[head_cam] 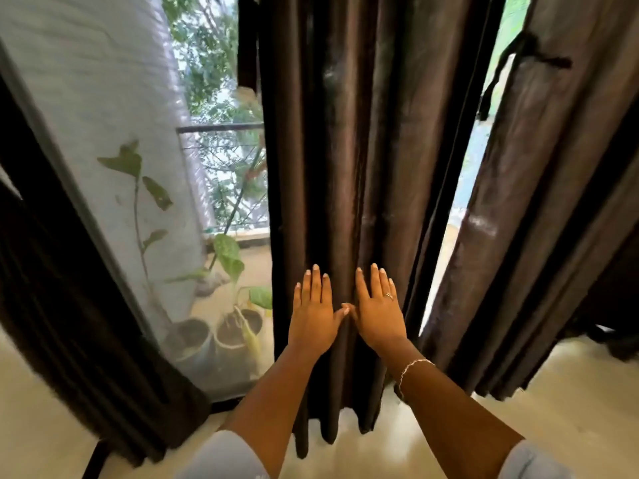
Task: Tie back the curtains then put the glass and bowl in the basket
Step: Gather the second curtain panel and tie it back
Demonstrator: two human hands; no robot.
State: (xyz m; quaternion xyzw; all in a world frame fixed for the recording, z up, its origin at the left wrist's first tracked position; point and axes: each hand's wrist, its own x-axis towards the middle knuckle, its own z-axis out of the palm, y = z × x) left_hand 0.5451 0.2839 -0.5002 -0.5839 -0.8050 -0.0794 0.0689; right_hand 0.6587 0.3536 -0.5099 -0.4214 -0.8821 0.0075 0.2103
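**Both palms flat on the middle curtain**

My left hand [316,312] and right hand [378,312] lie side by side, fingers straight and thumbs touching. They press flat on the dark brown satin curtain panel [345,150] right under them, gripping nothing. Off beyond my right hand hangs a second brown curtain [539,202], with a dark fabric tie [539,58] well above hand level. To do this well, I reckon I should gather the folds inward from both edges into one snug bundle before looping any tie. Glass, bowl and basket: nowhere in view.

The head camera looks forward and down, close to the middle curtain [380,150]; edges bend outward
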